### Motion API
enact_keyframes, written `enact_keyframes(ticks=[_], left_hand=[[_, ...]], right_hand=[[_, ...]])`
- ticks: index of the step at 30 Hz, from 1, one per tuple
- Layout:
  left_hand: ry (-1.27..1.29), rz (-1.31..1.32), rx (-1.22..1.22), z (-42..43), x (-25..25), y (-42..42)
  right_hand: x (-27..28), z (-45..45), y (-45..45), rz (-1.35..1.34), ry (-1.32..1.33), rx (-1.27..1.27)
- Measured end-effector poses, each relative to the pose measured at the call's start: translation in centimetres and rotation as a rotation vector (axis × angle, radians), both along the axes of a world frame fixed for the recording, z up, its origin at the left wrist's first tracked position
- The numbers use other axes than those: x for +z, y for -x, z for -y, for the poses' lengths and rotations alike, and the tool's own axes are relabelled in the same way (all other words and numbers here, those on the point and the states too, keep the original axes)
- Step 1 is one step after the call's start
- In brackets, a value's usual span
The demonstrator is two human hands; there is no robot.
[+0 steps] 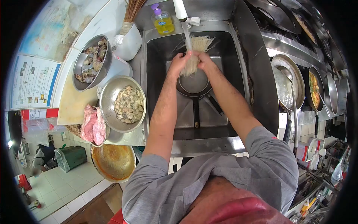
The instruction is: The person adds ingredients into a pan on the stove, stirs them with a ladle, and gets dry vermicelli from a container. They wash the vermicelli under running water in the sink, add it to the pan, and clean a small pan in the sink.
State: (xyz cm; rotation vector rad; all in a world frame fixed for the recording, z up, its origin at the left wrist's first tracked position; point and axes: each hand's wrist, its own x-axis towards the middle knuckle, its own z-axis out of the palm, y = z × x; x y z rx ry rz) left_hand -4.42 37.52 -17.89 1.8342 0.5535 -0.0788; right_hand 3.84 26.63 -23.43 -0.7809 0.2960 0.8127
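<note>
Both hands grip a bundle of dry, pale thin noodles (pixel 202 43) over the sink (pixel 158 112). My left hand (pixel 179 63) is closed on its left side, and my right hand (pixel 204 61) wraps its right side. Water from the faucet (pixel 180 9) runs down onto the noodles and the fingers. Loose strands fan out at the far end. Beneath the bundle, a dark frying pan (pixel 196 108) lies in the sink with its handle toward me. A second dark handle (pixel 215 104) lies beside it, its pan mostly hidden.
Left of the sink are a colander of shellfish meat (pixel 128 104), a bowl of shrimp (pixel 90 61) and raw meat (pixel 93 125). A soap bottle (pixel 163 22) stands behind. On the right, a large pan with a ladle (pixel 289 84) and a pan of food (pixel 315 89) sit on the stove.
</note>
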Motion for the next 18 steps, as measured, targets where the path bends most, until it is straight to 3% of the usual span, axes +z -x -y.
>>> enact_keyframes(ticks=[2, 4, 8, 10, 11, 13, 14, 16, 17, 18], left_hand=[[0.105, -0.091, 0.101, 1.8, 2.7, 2.4], [0.094, -0.051, 0.053, 2.1, 2.9, 2.4], [-0.173, 0.212, 0.028, 0.9, 0.7, -1.1], [-0.399, 0.205, -0.031, 1.0, 2.8, -2.0], [-0.398, 0.209, -0.033, 1.1, 3.7, -2.5], [-0.268, 0.166, 0.025, 1.1, 5.1, -3.9], [-0.265, 0.171, 0.024, 1.2, 5.8, -4.4], [-0.423, 0.178, -0.042, 1.1, 6.4, -5.1], [-0.443, 0.167, -0.057, 1.0, 6.4, -5.4], [-0.440, 0.166, -0.055, 0.7, 6.3, -5.4]], right_hand=[[-0.2, -0.8, -0.9, -0.028, 0.026, -0.101], [-0.8, -2.0, -1.8, -0.143, -0.103, -0.213], [2.3, -1.3, -0.3, -0.155, -0.165, -0.341], [2.8, 0.5, -0.4, -0.066, -0.018, -0.057], [3.1, 1.3, -0.3, -0.063, -0.017, -0.059], [4.3, 3.1, 0.2, -0.089, 0.303, 0.062], [4.5, 4.2, 0.5, -0.086, 0.306, 0.059], [3.9, 6.3, 0.5, 0.183, 0.589, 0.195], [3.6, 6.8, 0.3, 0.183, 0.592, 0.197], [3.2, 7.0, -0.1, 0.411, 0.744, 0.055]])
